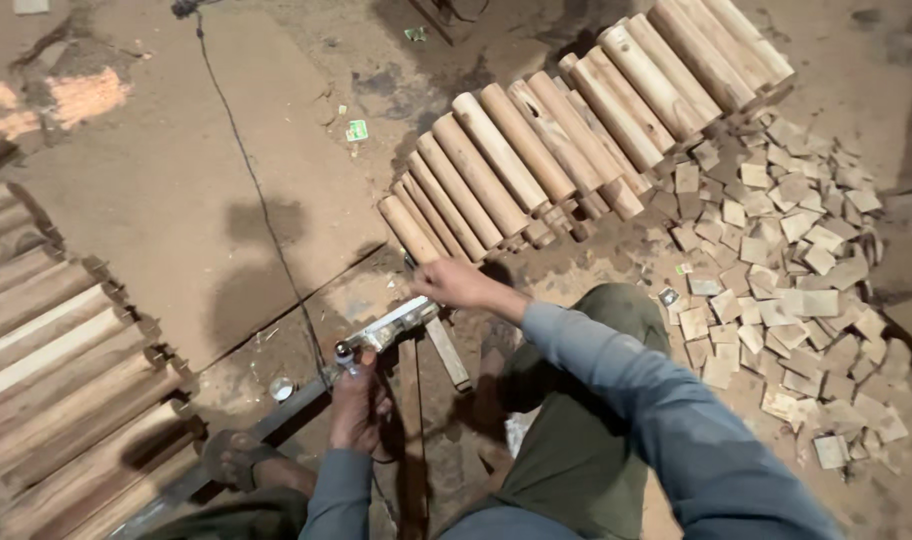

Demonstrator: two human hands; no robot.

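Note:
My left hand point(356, 402) is closed around the near end of a long silver metal hand tool point(394, 324) with a small knob. My right hand point(454, 283) grips the tool's far end, next to the nearest rounded wooden pole point(408, 228). The tool lies slanted across a narrow wooden piece point(448, 352) that rests on the dusty floor between my knees. Both arms wear grey-blue sleeves, and my legs are in dark green trousers.
A row of rounded light wooden poles point(566, 140) lies ahead. A heap of small flat wood offcuts point(786, 270) spreads on the right. More turned wooden pieces point(56, 370) are stacked on the left. A thin black cable point(256, 200) crosses the floor. My sandalled foot point(234, 456) rests lower left.

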